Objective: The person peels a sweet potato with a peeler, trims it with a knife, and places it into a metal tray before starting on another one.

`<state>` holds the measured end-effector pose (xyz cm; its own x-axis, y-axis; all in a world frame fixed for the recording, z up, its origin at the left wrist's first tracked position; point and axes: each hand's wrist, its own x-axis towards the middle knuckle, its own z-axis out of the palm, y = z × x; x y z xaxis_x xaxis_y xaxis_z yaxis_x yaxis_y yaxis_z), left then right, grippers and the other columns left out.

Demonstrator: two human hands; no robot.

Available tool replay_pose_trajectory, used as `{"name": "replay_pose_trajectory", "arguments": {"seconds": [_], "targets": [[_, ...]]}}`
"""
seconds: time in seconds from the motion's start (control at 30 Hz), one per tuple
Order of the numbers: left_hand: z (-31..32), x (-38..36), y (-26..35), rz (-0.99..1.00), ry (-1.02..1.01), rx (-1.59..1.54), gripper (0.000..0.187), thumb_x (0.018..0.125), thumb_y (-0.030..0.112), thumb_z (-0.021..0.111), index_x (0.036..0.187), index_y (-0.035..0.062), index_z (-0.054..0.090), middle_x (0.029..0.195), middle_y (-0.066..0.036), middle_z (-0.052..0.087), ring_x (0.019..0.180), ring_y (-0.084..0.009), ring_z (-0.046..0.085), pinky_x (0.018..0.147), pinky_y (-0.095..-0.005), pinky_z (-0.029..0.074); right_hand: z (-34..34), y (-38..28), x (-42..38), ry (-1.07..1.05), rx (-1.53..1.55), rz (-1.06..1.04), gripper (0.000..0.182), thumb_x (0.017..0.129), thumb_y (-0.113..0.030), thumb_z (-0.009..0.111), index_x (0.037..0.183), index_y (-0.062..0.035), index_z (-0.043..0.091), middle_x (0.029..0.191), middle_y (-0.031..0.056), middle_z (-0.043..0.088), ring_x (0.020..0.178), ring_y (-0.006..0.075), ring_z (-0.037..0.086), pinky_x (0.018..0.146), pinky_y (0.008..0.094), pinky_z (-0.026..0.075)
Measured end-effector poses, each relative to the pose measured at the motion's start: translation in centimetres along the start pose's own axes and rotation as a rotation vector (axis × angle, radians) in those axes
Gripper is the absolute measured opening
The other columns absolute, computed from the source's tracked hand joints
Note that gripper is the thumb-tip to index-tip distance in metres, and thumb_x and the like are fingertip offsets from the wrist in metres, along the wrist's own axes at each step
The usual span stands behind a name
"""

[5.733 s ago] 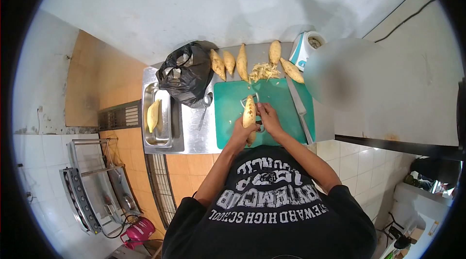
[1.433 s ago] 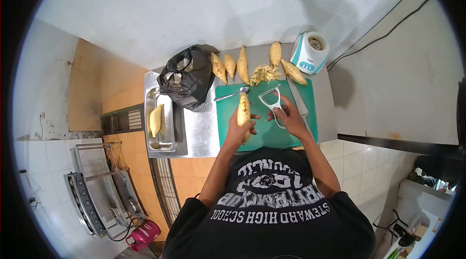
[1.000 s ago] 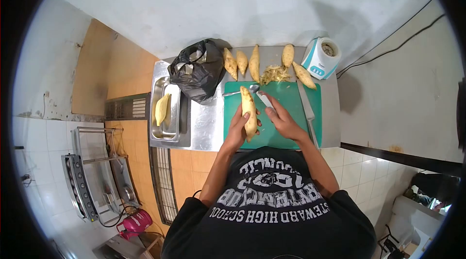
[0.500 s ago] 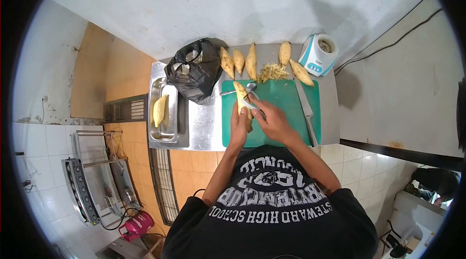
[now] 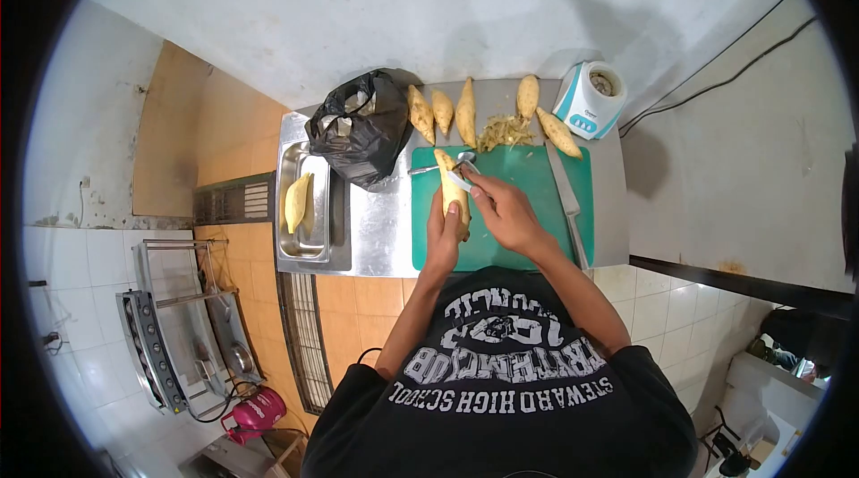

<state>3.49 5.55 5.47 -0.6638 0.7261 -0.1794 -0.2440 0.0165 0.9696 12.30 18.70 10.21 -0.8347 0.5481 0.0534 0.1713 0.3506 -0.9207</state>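
Observation:
My left hand (image 5: 442, 232) is wrapped round the lower part of a partly peeled sweet potato (image 5: 455, 199), held tilted over the green cutting board (image 5: 528, 200). In my right hand (image 5: 510, 217) is a white-handled peeler (image 5: 459, 181), its head against the upper half of the sweet potato. Just behind the peeler a metal spoon (image 5: 466, 157) lies on the board, partly hidden. A long knife (image 5: 564, 192) rests along the board's right side. A pile of peelings (image 5: 504, 132) sits at the board's back edge.
Several unpeeled sweet potatoes (image 5: 465, 113) lie along the back of the metal counter (image 5: 367, 232). A black plastic bag (image 5: 362, 133) stands at the left, beside a steel tray (image 5: 302, 258) holding a peeled sweet potato (image 5: 296, 202). A white and blue blender base (image 5: 589, 102) stands back right.
My right hand and the peeler have shifted slightly along the sweet potato, towards its upper end. My left hand keeps its hold, and the sweet potato appears slightly turned.

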Motion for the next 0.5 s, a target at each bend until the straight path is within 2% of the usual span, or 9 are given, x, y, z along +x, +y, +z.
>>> {"name": "replay_pose_trajectory", "arguments": {"seconds": [0.1,0.17,0.2,0.27,0.3,0.37,0.4,0.43,0.5], "targets": [[-0.1,0.1,-0.3,0.005,0.003,-0.029,0.05,0.109,0.029,0.042,0.152,0.0034,0.039,0.1,-0.004,0.058,0.075,-0.01,0.054,0.058,-0.0256,0.048,0.1,-0.3,-0.6,-0.015,-0.043,0.006,0.04,0.105,-0.023,0.051,0.139,-0.0052,0.06,0.113,0.023,0.068,0.098,0.0419,0.066,0.084,0.0458,0.052],[-0.4,0.4,-0.5,0.026,-0.005,-0.041,0.05,0.109,0.03,0.042,0.151,0.0028,0.039,0.11,-0.008,0.059,0.089,-0.0126,0.058,0.065,-0.0277,0.052,0.2,-0.1,-1.0,-0.02,-0.092,-0.013,0.04,0.105,-0.024,0.05,0.139,-0.0056,0.06,0.113,0.0225,0.068,0.1,0.0424,0.065,0.085,0.0459,0.052],[-0.4,0.4,-0.6,0.024,-0.005,-0.04,0.05,0.109,0.03,0.042,0.151,0.0028,0.039,0.11,-0.008,0.059,0.089,-0.0126,0.058,0.065,-0.0277,0.052,0.1,-0.3,-1.2,-0.02,-0.09,-0.012,0.04,0.105,-0.024,0.05,0.139,-0.0056,0.06,0.113,0.0225,0.068,0.1,0.0424,0.065,0.085,0.0459,0.052],[-0.3,0.4,-0.8,0.074,0.001,-0.035,0.051,0.11,0.031,0.041,0.152,0.0021,0.039,0.123,-0.011,0.059,0.106,-0.016,0.059,0.081,-0.0314,0.054,-0.2,-0.8,-1.4,-0.047,-0.05,0.039,0.04,0.105,-0.023,0.05,0.14,-0.0068,0.06,0.112,0.0227,0.068,0.098,0.0418,0.066,0.085,0.0461,0.052],[-0.5,0.4,-1.2,0.072,0.002,-0.032,0.051,0.11,0.031,0.041,0.152,0.0021,0.039,0.123,-0.011,0.059,0.106,-0.016,0.059,0.081,-0.0314,0.054,0.1,-0.2,-1.7,-0.048,-0.047,0.04,0.04,0.105,-0.023,0.05,0.14,-0.0068,0.06,0.112,0.0227,0.068,0.098,0.0418,0.066,0.085,0.0461,0.052],[-1.0,0.8,-1.9,0.111,0.091,-0.004,0.05,0.111,0.032,0.039,0.152,0.0018,0.038,0.129,-0.012,0.058,0.115,-0.0182,0.057,0.094,-0.0329,0.051,1.2,1.7,-2.4,-0.02,-0.1,-0.122,0.041,0.105,-0.023,0.051,0.141,-0.0076,0.059,0.108,0.0224,0.068,0.096,0.0413,0.066,0.083,0.0463,0.052],[-1.5,0.9,-1.5,0.071,0.101,-0.048,0.051,0.112,0.035,0.039,0.151,0.0021,0.039,0.128,-0.012,0.059,0.114,-0.0179,0.059,0.092,-0.0322,0.052,1.3,1.3,-2.9,-0.014,-0.097,-0.119,0.041,0.105,-0.023,0.051,0.141,-0.0076,0.059,0.108,0.0224,0.068,0.096,0.0413,0.066,0.083,0.0463,0.052],[-2.1,1.3,-1.0,0.033,0.108,-0.094,0.051,0.112,0.037,0.039,0.149,0.0025,0.04,0.128,-0.011,0.06,0.113,-0.0176,0.061,0.091,-0.0315,0.053,1.3,0.9,-3.5,-0.09,-0.082,-0.012,0.041,0.105,-0.023,0.051,0.142,-0.0076,0.059,0.109,0.0222,0.068,0.096,0.0409,0.066,0.083,0.0461,0.052],[-2.1,1.5,-1.0,0.072,0.139,-0.066,0.05,0.112,0.039,0.037,0.147,0.0036,0.042,0.123,-0.01,0.061,0.105,-0.0163,0.061,0.087,-0.0307,0.053,0.4,-0.1,-3.2,-0.177,-0.07,0.092,0.041,0.105,-0.023,0.051,0.142,-0.0076,0.058,0.109,0.022,0.068,0.096,0.0405,0.066,0.084,0.0458,0.052]]}}
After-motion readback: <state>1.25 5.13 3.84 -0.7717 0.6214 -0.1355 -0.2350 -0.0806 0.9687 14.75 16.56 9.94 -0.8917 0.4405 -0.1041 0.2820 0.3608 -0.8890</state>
